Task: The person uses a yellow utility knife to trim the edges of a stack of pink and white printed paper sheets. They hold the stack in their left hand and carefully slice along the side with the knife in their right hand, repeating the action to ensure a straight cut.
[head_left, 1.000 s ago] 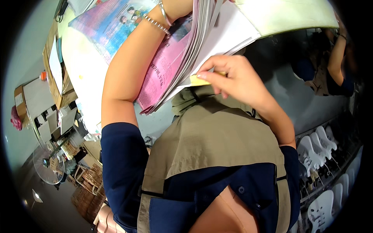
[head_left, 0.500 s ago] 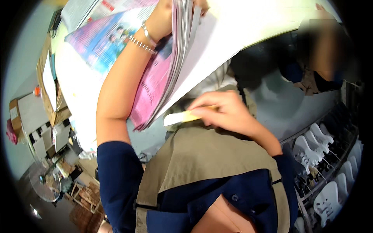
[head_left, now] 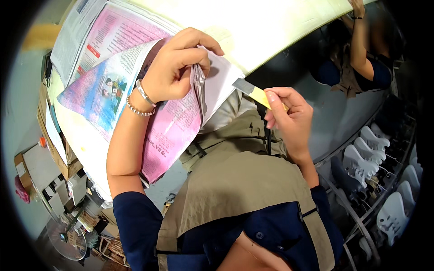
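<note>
My left hand (head_left: 177,67) is closed on the folded edge of a stack of printed newspaper (head_left: 174,131), whose pink sheets hang over the table edge. A white and blue page with a small picture is folded over to the left of that wrist. My right hand (head_left: 291,113) grips a flat blade with a yellow handle (head_left: 261,95) between thumb and fingers. The grey blade points up and left, close to the corner of a pale sheet beside the newspaper; I cannot tell whether it touches.
The newspapers lie on a cream tabletop (head_left: 262,22). At the upper right a co-worker's arm (head_left: 359,54) reaches up to the table. White guitar-shaped bodies (head_left: 392,219) stand on a rack (head_left: 361,228) at the right. A fan (head_left: 65,237) and cardboard boxes are at the left.
My left hand has lowered, and the stack's upright edge has come down with it. My right hand has moved right and turned the blade upward to the sheet's corner.
</note>
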Demonstrator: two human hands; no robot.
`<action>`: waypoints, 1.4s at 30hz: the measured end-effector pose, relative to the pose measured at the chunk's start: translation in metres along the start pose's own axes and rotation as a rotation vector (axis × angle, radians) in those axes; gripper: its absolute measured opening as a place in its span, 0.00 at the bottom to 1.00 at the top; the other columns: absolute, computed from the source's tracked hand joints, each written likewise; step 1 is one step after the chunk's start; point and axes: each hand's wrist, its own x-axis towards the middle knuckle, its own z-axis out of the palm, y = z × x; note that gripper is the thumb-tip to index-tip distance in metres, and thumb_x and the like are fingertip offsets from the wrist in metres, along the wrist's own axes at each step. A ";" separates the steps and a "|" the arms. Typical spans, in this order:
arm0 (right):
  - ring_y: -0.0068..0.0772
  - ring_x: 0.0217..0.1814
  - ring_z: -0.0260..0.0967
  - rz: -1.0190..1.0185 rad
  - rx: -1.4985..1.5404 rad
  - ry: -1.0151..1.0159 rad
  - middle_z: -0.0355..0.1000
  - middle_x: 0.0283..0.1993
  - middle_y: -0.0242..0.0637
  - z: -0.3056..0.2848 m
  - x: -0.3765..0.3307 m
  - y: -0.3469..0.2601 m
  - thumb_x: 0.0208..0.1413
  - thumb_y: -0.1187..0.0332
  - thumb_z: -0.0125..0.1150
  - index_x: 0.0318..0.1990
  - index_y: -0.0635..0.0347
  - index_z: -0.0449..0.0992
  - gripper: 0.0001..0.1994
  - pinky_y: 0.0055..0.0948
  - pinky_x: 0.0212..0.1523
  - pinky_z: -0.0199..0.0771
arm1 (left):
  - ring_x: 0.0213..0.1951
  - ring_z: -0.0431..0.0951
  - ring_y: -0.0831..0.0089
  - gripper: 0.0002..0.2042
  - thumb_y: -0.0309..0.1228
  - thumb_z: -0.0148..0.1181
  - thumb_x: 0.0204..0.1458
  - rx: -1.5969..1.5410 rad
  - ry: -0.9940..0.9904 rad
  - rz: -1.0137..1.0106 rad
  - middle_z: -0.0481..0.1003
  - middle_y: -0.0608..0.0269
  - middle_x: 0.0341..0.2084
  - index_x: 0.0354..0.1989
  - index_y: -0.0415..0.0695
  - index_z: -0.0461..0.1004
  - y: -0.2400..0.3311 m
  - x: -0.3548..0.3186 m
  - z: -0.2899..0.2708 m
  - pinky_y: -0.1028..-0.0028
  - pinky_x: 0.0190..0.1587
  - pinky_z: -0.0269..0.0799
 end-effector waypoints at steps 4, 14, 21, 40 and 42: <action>0.16 0.23 0.70 -0.152 -0.023 -0.064 0.76 0.30 0.33 0.008 -0.003 0.005 0.58 0.75 0.60 0.40 0.66 0.78 0.05 0.16 0.20 0.68 | 0.44 0.76 0.59 0.15 0.42 0.60 0.41 0.030 -0.017 0.090 0.78 0.53 0.39 0.15 0.45 0.65 -0.006 0.005 0.003 0.58 0.50 0.68; 0.14 0.21 0.67 -0.206 -0.069 0.063 0.74 0.26 0.32 -0.017 0.018 0.011 0.58 0.74 0.60 0.38 0.67 0.79 0.05 0.14 0.19 0.63 | 0.32 0.70 0.59 0.15 0.13 0.43 0.22 0.173 -0.098 0.062 0.73 0.60 0.29 0.23 0.42 0.69 0.010 0.007 0.003 0.69 0.35 0.68; 0.13 0.21 0.67 -0.260 -0.106 0.000 0.74 0.26 0.31 -0.012 0.018 0.005 0.57 0.74 0.61 0.39 0.65 0.79 0.05 0.14 0.18 0.63 | 0.47 0.76 0.55 0.10 0.36 0.54 0.40 0.187 -0.084 0.126 0.79 0.53 0.44 0.17 0.45 0.63 -0.001 0.004 0.009 0.60 0.50 0.70; 0.12 0.21 0.65 -0.268 -0.111 0.033 0.74 0.24 0.30 -0.017 0.031 -0.009 0.57 0.73 0.61 0.37 0.64 0.80 0.04 0.14 0.21 0.61 | 0.37 0.79 0.61 0.07 0.33 0.57 0.35 0.293 -0.034 0.218 0.82 0.61 0.33 0.18 0.45 0.67 0.000 0.003 0.008 0.64 0.41 0.72; 0.13 0.21 0.65 -0.265 -0.198 -0.046 0.74 0.24 0.30 -0.021 0.039 -0.023 0.57 0.72 0.61 0.36 0.65 0.80 0.05 0.14 0.21 0.61 | 0.35 0.78 0.61 0.05 0.29 0.56 0.33 0.297 -0.036 0.231 0.81 0.61 0.33 0.18 0.44 0.67 0.000 0.005 0.009 0.66 0.37 0.70</action>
